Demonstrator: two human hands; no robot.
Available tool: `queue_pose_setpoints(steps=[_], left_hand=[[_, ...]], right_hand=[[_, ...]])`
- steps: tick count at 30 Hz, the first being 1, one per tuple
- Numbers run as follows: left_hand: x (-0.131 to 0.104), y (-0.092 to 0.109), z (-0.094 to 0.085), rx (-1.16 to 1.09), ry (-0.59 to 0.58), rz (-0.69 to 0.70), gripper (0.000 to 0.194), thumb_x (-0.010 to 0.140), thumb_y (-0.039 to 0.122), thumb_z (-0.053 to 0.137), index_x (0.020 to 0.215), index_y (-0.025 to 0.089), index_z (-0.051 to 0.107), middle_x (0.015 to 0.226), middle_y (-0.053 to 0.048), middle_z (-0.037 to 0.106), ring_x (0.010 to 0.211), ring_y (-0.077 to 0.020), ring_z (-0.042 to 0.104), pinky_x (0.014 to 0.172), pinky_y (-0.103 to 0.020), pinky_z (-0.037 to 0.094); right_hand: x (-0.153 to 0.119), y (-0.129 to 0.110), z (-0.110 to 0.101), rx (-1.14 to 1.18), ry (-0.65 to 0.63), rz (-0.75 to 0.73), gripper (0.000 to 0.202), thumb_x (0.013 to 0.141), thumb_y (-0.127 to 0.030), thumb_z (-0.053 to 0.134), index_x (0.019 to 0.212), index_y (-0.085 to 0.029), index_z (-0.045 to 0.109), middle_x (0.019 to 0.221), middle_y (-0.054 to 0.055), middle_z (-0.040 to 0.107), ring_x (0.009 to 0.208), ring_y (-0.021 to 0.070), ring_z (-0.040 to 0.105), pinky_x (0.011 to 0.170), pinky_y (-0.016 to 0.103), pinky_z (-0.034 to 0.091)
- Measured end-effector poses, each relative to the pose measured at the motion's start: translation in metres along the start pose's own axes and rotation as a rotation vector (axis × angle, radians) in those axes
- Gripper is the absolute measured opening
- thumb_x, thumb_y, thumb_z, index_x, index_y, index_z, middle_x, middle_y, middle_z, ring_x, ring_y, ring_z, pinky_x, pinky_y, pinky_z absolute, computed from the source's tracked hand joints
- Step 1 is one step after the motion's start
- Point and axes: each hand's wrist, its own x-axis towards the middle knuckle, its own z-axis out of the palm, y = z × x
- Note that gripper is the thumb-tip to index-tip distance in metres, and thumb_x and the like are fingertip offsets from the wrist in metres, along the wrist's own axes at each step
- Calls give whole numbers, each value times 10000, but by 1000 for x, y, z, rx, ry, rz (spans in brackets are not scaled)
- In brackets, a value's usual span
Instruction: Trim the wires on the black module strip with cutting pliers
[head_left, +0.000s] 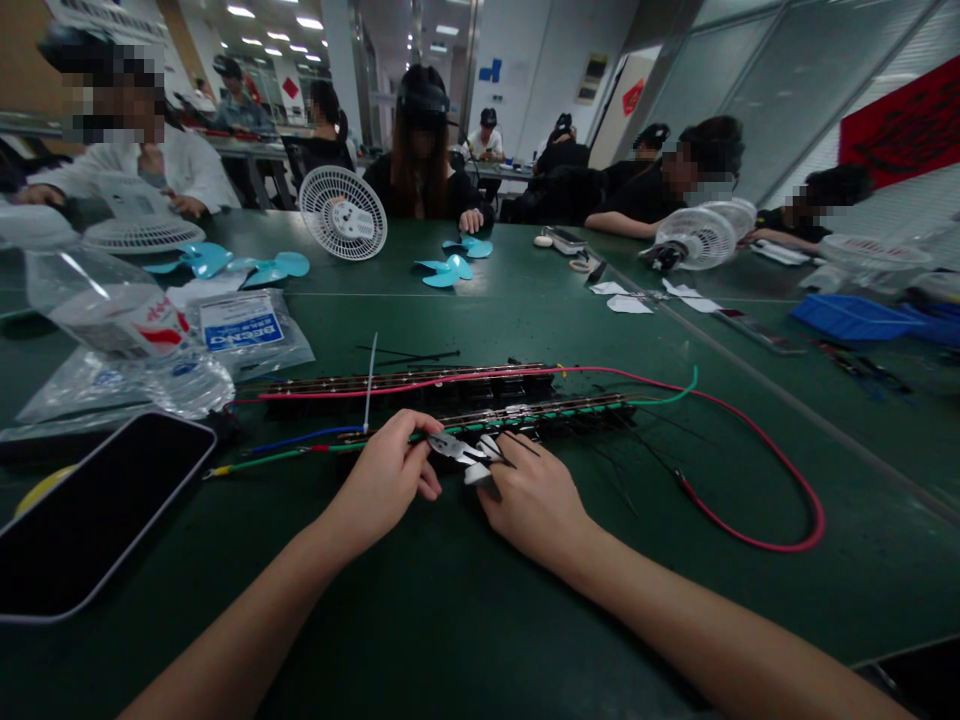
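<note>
Head view, right hand [536,495] closed round pliers [455,448], left hand [388,475] pinched, hold unclear, green tabletop [435,620] spreading nearside

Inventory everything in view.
pliers: one, grey and white, centre
strips: two, dark, centre
cable: one, red, looping right
wires: two or more, green, blue, centre
ties: several, black, white, centre
phone: one, black, near left
bottle: one, clear, left
bags: count unclear, clear, left
fan blades: four, blue, far side
fan grilles: several, white, far side
trays: count unclear, blue, right
papers: several, white, right
table: one, green, beneath
people: several, mostly dark clothing, behind
left hand: one, bare, pliers' tip
right hand: one, bare, pliers' handles
</note>
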Motion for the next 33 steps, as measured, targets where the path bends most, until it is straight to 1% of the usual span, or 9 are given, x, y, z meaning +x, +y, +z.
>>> queue_pose_setpoints(steps=[3,6,14,19,24,29,31,33], left_hand=[[0,0,0,8,0,-5,185,913,169,402,1073,167,496,940,-53,588,575,-120,665,490,-247,589],[-1,0,-1,14,3,1,194,915,180,406,1082,165,503,907,-48,597,574,-128,668,495,-255,591],[-1,1,0,28,-4,-11,192,916,178,399,1079,167,501,763,-17,599,569,-146,670,499,-257,585],[-1,1,0,17,2,-10,206,906,171,409,1087,162,505,775,-28,623,571,-150,677,499,-261,580],[-2,1,-1,27,-1,-19,214,910,175,400,1097,165,505,688,-9,617,562,-160,678,509,-269,582],[-1,1,0,33,-1,-16,211,914,167,396,1099,170,497,678,-7,616,559,-161,677,511,-269,580],[-1,1,0,29,12,-15,204,915,174,408,1100,176,495,708,-13,622,556,-156,674,497,-259,571],[-2,3,0,48,25,-27,204,911,192,438,1108,186,493,700,-4,615,509,-145,648,439,-234,534]], right_hand=[[0,2,1,-6,14,-11,158,802,-271,627,750,-136,691,969,136,618,969,269,529,839,388,441],[-1,2,1,-11,36,-7,150,797,-268,629,768,-134,690,1034,151,607,1016,285,510,866,414,428],[1,1,1,-2,45,-16,148,806,-250,609,779,-129,690,1033,154,598,1022,289,496,866,419,418],[2,0,0,16,61,-14,144,812,-238,593,771,-136,686,1027,156,595,1019,286,490,858,422,412],[2,-2,-2,-9,52,-11,152,817,-250,586,782,-139,683,1039,155,592,1015,293,483,852,423,410],[3,-2,-3,-23,39,-12,157,815,-254,581,793,-131,678,1032,156,582,1017,300,476,858,424,407],[2,-2,-3,-15,37,-7,164,808,-261,586,804,-125,678,1034,160,576,1014,302,474,865,428,407],[1,-1,-4,0,45,2,172,800,-265,592,830,-120,680,1056,164,567,1018,303,469,877,431,407]])
